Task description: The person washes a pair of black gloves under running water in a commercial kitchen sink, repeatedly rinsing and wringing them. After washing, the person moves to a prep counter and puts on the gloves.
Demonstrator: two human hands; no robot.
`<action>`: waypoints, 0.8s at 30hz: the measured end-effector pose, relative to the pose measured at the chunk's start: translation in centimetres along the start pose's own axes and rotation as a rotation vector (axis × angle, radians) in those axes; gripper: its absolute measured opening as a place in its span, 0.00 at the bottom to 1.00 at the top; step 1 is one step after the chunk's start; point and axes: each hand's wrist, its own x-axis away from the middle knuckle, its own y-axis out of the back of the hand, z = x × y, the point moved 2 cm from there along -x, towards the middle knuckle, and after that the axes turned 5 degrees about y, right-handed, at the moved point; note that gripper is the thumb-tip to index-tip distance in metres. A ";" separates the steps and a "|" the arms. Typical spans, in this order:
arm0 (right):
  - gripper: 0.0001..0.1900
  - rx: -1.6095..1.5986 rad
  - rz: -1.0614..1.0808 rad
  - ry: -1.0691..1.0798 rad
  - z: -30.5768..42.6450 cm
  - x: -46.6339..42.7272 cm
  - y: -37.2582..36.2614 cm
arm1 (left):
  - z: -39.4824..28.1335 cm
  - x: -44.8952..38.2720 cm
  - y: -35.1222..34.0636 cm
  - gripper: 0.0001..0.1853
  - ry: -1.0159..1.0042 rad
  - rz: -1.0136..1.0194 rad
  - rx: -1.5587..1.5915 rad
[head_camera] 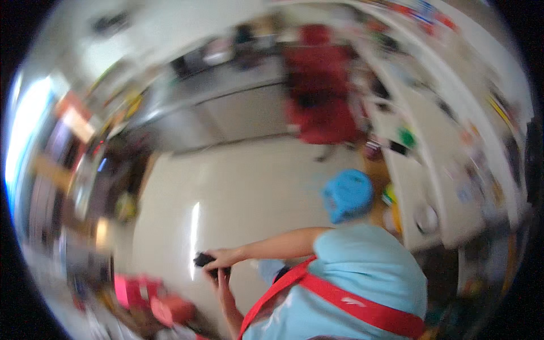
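Note:
A small black object (204, 259) sits between my two hands, in front of my body at the lower middle of the view. My right hand (225, 258) reaches in from the right and grips it from above. From below, my left hand (221, 284) rises to it with the fingers against its lower part. Blur hides the object's exact kind and much of the finger detail. I wear a light blue shirt (369, 263) with a red strap (352, 306) across it.
A blue plastic stool (348, 193) stands by my right shoulder. Farther off is a red chair (321, 93) beside a grey cabinet (246, 112). Cluttered shelves (446, 170) line the right. Pink box-like things (138, 291) and a salmon-coloured object (172, 309) lie at lower left on the tiled floor (238, 187).

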 end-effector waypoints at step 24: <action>0.13 -0.576 0.079 -0.438 -10.4 -63.2 12.8 | -23.4 -56.1 28.8 0.20 0.047 -0.129 0.400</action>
